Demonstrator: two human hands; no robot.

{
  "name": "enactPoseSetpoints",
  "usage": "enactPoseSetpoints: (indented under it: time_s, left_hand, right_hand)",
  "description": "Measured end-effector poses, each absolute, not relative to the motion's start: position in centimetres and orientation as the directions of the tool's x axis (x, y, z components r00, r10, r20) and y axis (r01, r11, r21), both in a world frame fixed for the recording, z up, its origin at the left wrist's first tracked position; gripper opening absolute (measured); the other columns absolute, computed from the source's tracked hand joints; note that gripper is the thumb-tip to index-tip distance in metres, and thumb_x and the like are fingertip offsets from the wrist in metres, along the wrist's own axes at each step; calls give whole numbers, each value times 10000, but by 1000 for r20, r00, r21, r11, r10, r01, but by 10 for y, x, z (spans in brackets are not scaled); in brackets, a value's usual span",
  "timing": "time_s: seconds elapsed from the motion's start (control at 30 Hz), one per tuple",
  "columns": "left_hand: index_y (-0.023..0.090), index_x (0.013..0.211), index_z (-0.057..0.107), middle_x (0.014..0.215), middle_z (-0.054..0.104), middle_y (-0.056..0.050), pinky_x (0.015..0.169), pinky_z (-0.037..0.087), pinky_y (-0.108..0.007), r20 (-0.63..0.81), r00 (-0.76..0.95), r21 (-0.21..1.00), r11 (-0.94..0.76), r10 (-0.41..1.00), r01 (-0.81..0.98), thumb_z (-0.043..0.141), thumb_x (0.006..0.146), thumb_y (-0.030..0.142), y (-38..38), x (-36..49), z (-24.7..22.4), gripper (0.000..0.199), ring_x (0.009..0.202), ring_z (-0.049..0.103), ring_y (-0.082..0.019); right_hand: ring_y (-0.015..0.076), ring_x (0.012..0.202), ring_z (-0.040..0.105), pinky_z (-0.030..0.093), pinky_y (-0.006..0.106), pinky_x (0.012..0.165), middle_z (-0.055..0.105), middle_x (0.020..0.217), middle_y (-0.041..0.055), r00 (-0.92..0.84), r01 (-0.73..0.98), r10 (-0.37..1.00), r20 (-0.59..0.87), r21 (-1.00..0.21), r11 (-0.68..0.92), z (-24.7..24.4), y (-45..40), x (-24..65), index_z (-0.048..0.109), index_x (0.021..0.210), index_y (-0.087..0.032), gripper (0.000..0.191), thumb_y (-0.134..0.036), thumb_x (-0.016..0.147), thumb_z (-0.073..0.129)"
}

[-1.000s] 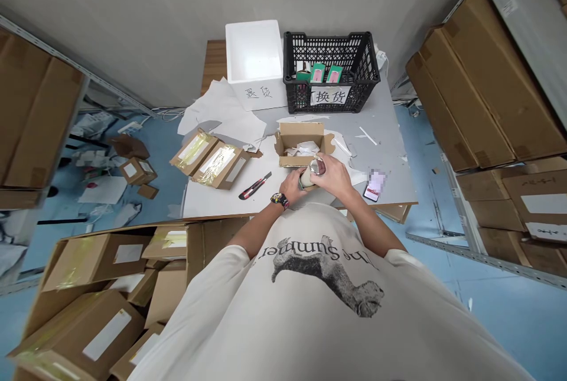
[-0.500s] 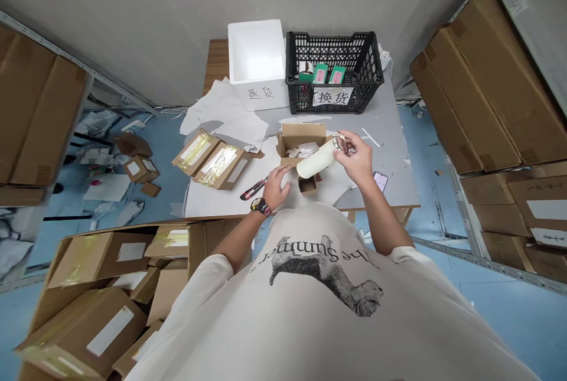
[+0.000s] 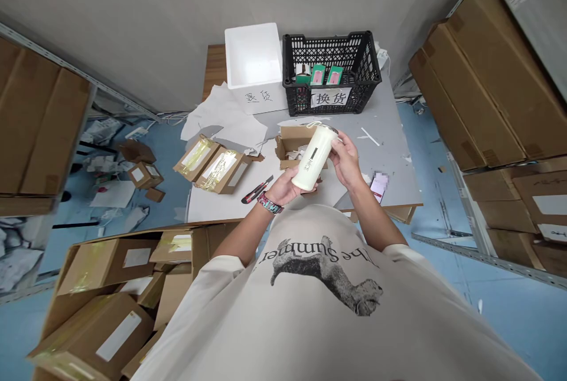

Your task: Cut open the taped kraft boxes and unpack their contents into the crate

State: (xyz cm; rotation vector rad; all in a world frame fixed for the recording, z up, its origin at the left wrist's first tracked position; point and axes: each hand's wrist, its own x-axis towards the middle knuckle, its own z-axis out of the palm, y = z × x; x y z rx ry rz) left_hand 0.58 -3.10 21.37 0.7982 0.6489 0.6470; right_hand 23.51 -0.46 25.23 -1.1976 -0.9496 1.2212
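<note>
A pale cream bottle (image 3: 314, 158) with printed lettering and a strap at its metallic top is held tilted above the table, between both my hands. My left hand (image 3: 284, 188) grips its lower end, fingers partly behind it. Around the upper end, near the cap, closes my right hand (image 3: 345, 159). Behind the bottle stands an open cardboard box (image 3: 290, 143) with crumpled white paper inside. A red and black utility knife (image 3: 257, 190) lies left of my left hand. The small box under the bottle is mostly hidden.
Two taped parcels (image 3: 225, 171) lie on the table's left. At the back stand a white foam box (image 3: 259, 97) and a black crate (image 3: 332, 110) holding small green boxes. A phone (image 3: 378, 186) lies at right. A large carton of parcels (image 3: 104, 272) is at lower left.
My left hand has come up from the table and taken the bottle's lower end. The bottle has turned more upright, its lettering now showing. The phone's screen looks different.
</note>
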Motion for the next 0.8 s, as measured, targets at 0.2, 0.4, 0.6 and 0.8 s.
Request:
enactPoseSetpoints:
  time_s: [0.2, 0.4, 0.6, 0.8]
  left_hand:
    - [221, 1503, 749, 1373, 834, -177, 1102, 651, -516, -213, 576, 851, 440, 789, -288, 946, 849, 788, -31, 28, 224, 888, 1358, 764, -408]
    - [184, 1403, 779, 1289, 854, -185, 1084, 652, -515, -256, 577, 812, 496, 775, -307, 674, 990, 921, -28, 45, 227, 852, 1351, 775, -407]
    - [207, 1415, 772, 1309, 851, -156, 1068, 656, -484, -252, 537, 832, 464, 805, -305, 824, 906, 878, -27, 47, 228, 844, 1304, 794, -390]
    - [194, 1425, 747, 1335, 836, -166, 1136, 632, -519, -209, 508, 862, 403, 836, -308, 787, 949, 864, -30, 53, 231, 823, 1352, 768, -393]
  right_hand:
    - [289, 1128, 780, 676, 392, 940, 828, 1155, 62, 86, -300, 985, -147, -947, -115, 248, -10, 226, 735, 1316, -274, 767, -747, 751, 949]
    - [265, 974, 767, 648, 348, 748, 781, 1002, 19, 39, -282, 980, -193, -943, -174, 255, -12, 225, 746, 1292, -285, 728, -843, 830, 820]
    - [307, 1070, 788, 680, 391, 855, 835, 1091, 58, 32, -302, 986, -162, -942, -145, 259, -14, 227, 739, 1209, -274, 747, -799, 717, 938]
    - [300, 1001, 801, 692, 405, 783, 851, 1091, 71, -54, -299, 979, -198, -932, -205, 259, -21, 226, 737, 1229, -277, 754, -898, 808, 821]
